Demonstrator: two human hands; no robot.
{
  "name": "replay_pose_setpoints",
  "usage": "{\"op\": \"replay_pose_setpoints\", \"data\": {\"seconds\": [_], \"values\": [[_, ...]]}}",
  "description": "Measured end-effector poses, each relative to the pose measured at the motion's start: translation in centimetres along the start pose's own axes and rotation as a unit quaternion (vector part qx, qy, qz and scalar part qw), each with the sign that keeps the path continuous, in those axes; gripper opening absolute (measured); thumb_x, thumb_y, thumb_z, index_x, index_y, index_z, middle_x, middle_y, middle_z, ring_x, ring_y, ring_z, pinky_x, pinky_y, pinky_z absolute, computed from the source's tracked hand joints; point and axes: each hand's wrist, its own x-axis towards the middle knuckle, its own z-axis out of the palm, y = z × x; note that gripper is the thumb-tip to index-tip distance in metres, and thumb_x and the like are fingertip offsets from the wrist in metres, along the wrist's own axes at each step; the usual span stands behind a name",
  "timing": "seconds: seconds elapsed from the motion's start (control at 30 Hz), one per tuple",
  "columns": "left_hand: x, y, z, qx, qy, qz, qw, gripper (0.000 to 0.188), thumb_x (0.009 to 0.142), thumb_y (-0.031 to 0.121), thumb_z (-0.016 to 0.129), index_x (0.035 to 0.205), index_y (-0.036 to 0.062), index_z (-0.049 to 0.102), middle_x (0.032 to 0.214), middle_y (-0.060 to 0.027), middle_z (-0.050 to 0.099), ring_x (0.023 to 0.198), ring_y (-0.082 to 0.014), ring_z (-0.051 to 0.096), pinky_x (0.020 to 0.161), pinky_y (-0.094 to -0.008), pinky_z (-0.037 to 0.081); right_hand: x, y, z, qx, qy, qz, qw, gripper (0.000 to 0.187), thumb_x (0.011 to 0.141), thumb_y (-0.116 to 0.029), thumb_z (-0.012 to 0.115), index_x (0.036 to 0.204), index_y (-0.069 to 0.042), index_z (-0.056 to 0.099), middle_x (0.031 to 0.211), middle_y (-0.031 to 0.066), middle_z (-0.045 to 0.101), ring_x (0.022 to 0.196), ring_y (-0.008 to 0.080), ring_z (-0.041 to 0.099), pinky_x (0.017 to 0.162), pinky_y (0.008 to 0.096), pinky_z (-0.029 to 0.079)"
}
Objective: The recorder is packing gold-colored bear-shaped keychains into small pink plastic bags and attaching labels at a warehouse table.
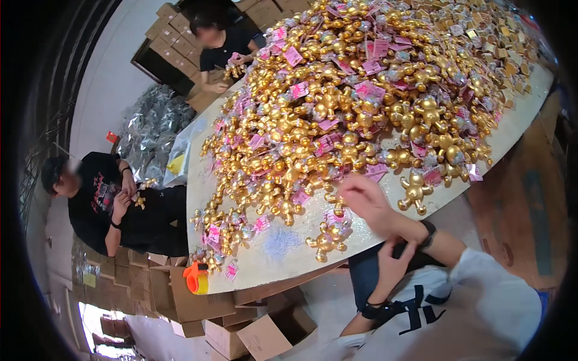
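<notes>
A big heap of shiny gold bear-shaped figurines (292,171), many with pink tags and clear wrapping, covers the pale table (283,265). My right hand (368,203) reaches over the table's near edge at the heap's front, its fingers bent and slightly blurred. Close to its fingertips is a small gold figurine (333,200); whether the fingers grip it is unclear. My left hand (394,265) is lower, beside my right wrist and off the table, thumb and finger apart, with nothing visible in it. Single figurines lie near: one gold bear (414,191) to the right, another gold bear (327,240) by the edge.
An orange and yellow tape dispenser (196,278) stands at the table's left corner. Two people, one at left (99,201) and one at the far side (220,51), handle gold figurines. Open cardboard boxes (265,337) are on the floor; grey plastic bags (150,129) pile up behind.
</notes>
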Motion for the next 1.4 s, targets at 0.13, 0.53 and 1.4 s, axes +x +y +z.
{"op": "replay_pose_setpoints", "data": {"seconds": [0.13, 0.53, 1.4], "values": [[1.4, 2.9, -0.6, -0.028, 0.097, -0.008, 0.995, 0.02, 0.086, 0.008, 0.063, 0.102, -0.0049, 0.06, 0.093, -0.0041, 0.063, 0.088, -0.0097, 0.056, 0.081, -0.0238, 0.044, 3.1, 1.9, 1.5, -0.26, -0.11, -0.208, 0.937, 0.015, 0.079, -0.009, 0.059, 0.094, -0.009, 0.062, 0.069, 0.0048, 0.058, 0.052, 0.0219, 0.054, 0.048, 0.0331, 0.042], [0.1, 3.1, -4.8, -0.137, 0.046, -0.003, 0.989, 0.053, 0.085, 0.003, 0.063, 0.132, -0.0019, 0.04, 0.12, -0.0148, 0.054, 0.103, -0.0201, 0.058, 0.09, -0.0285, 0.044, 8.9, 5.2, 5.0, 0.035, -0.095, 0.144, 0.984, 0.015, 0.083, -0.008, 0.055, 0.098, -0.007, 0.052, 0.072, 0.0042, 0.051, 0.055, 0.0155, 0.049, 0.05, 0.0287, 0.039], [-2.2, 3.1, -11.7, 0.016, 0.152, -0.017, 0.988, 0.016, 0.095, 0.007, 0.05, 0.107, -0.0015, 0.056, 0.089, -0.0067, 0.063, 0.083, -0.0114, 0.06, 0.077, -0.024, 0.047, 11.9, 4.7, -4.9, -0.314, 0.118, -0.001, 0.942, 0.031, 0.084, -0.016, 0.065, 0.108, 0.002, 0.054, 0.082, 0.0072, 0.056, 0.068, 0.016, 0.054, 0.061, 0.0308, 0.044]]}}
